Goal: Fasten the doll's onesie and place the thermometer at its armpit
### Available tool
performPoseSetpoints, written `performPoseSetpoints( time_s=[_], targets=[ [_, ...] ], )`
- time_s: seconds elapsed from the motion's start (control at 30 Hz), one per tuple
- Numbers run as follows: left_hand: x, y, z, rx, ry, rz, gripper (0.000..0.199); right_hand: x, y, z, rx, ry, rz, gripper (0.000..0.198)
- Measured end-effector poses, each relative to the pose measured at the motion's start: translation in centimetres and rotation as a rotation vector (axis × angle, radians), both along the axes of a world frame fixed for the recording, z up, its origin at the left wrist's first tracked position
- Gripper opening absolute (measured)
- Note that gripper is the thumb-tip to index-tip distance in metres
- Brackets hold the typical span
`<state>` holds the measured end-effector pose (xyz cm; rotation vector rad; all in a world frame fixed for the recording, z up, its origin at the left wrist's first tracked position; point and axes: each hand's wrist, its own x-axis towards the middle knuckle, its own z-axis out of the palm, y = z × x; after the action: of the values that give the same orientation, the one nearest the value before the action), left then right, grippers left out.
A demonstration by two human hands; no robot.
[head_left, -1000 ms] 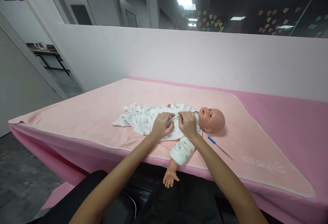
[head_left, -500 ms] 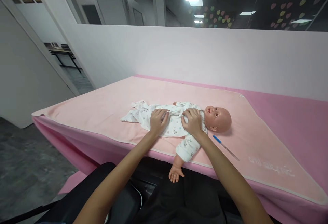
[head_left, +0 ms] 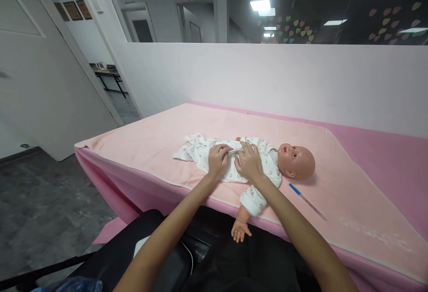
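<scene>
A baby doll (head_left: pixel 297 162) lies on its back with its head to the right. It wears a white printed baby outfit (head_left: pixel 200 156), its legs covered by the cloth. My left hand (head_left: pixel 218 160) is closed on the outfit's front edge around the belly. Just right of it, my right hand (head_left: pixel 250 162) pinches the same edge, thumb and fingers bent. A small round snap shows on the chest, right of my right hand. The doll's near arm (head_left: pixel 242 223) hangs over the table edge below my right wrist. Its far arm is mostly hidden.
A thin pen-like stick (head_left: pixel 306 200) with a blue end lies near the doll's head. A pale pink blanket (head_left: pixel 150 140) covers the table over a darker pink cloth (head_left: pixel 394 162). Behind stands a white wall (head_left: pixel 267 82) with a window above.
My right hand has shifted left along the outfit's front, from the upper chest towards my left hand, uncovering the snap. The whole view has swung slightly left.
</scene>
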<state>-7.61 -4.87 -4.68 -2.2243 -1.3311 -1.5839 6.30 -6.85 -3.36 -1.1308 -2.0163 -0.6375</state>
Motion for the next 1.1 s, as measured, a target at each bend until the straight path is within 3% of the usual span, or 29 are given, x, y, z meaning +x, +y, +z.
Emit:
performPoseSetpoints(
  time_s=[0.17, 0.33, 0.7, 1.1],
  targets=[
    [-0.08, -0.2, 0.01, -0.002, 0.007, -0.036, 0.027, 0.49, -0.48, -0.11, 0.013, 0.061, 0.091, 0.012],
    [-0.06, -0.58, 0.15, 0.032, 0.076, -0.138, 0.027, 0.55, -0.55, -0.17, -0.026, 0.127, 0.068, 0.013],
    [0.6, -0.7, 0.61, -0.015, 0.265, -0.049, 0.017, 0.54, -0.32, -0.43, -0.079, 0.116, 0.025, 0.012],
    [0.51, -0.59, 0.46, -0.039, 0.143, -0.076, 0.007, 0.6, -0.15, -0.59, -0.083, 0.11, 0.016, 0.015]
  ],
)
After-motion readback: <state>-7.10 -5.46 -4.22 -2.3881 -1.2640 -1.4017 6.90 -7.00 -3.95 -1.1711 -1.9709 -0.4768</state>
